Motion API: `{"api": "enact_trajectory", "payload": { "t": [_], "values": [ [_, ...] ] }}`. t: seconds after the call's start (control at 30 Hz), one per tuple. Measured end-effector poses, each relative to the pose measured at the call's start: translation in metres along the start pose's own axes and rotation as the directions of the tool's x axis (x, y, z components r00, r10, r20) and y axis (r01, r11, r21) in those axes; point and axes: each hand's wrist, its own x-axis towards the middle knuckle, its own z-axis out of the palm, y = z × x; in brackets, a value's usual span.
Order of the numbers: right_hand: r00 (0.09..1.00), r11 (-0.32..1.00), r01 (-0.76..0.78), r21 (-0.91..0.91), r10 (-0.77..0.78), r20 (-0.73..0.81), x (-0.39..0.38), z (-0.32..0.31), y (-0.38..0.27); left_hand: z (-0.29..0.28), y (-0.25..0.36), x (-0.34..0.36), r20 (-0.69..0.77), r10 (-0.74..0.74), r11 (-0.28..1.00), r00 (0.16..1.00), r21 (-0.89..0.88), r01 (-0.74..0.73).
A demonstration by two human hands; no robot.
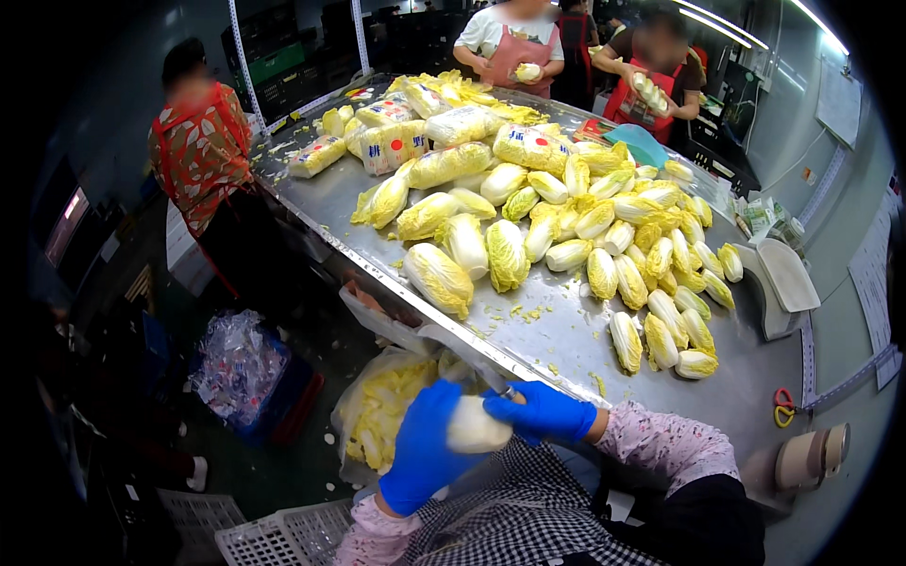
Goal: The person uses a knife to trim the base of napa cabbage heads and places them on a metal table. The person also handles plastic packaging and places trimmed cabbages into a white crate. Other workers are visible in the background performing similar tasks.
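Observation:
My blue-gloved left hand is closed round a pale white napa cabbage held low at the steel table's front edge. My blue-gloved right hand grips a knife beside the cabbage's top, its broad blade angled up and to the left. A plastic bag of loose yellow leaves sits below the table edge, just left of my hands. On the steel table lie many yellow and white cabbages, with bagged cabbages piled toward the back.
Scissors and a cylindrical container are at the right, with a white scale-like device above. A bin of plastic bags and crates stand at the left. Co-workers stand around the table, two holding cabbages.

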Motion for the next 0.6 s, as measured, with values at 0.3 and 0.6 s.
{"api": "enact_trajectory", "payload": {
  "t": [0.3,0.6],
  "values": [
    [0.984,0.995,0.085,-0.049,-0.076,0.159,0.022,0.050,-0.007,-0.001,-0.017,-0.072,0.373,-0.586,0.074,0.720,-0.860,0.506],
    [0.835,0.657,0.494,-0.570,-0.541,0.100,0.033,0.049,0.010,0.000,-0.033,-0.096,0.126,-0.684,0.380,0.718,-0.779,0.498]
  ]
}}
